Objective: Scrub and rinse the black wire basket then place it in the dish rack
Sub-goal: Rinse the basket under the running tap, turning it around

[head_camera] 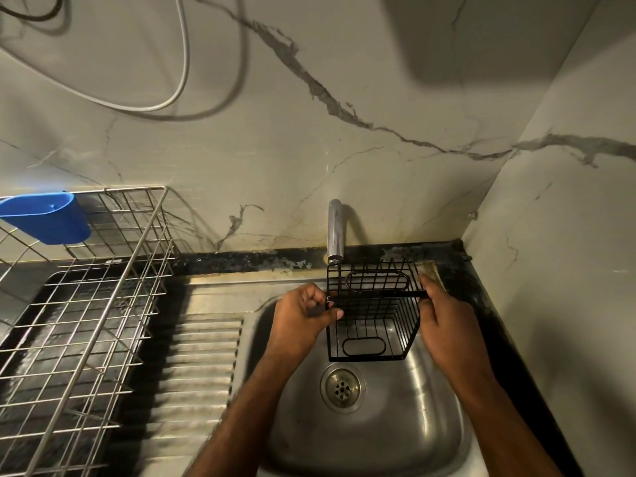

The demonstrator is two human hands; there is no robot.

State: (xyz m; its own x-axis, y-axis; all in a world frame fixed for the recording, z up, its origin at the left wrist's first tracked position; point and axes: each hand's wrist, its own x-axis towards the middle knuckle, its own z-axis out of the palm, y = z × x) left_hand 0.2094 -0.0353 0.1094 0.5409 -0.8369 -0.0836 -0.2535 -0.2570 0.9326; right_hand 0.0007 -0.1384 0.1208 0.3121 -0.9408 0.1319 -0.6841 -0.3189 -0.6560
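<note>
Black wire basket (373, 311) held over the sink (430, 425), just below the tap (335, 232); left hand (303, 318) pinches its left rim, right hand (447, 318) grips the right. Likely rinse step (no water visible). Next: carry it left to the dish rack (86, 321).

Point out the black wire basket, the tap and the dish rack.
black wire basket (373, 325): head view, on its wire side.
tap (335, 232): head view, on its chrome spout.
dish rack (137, 249): head view, on its right rim.
</note>
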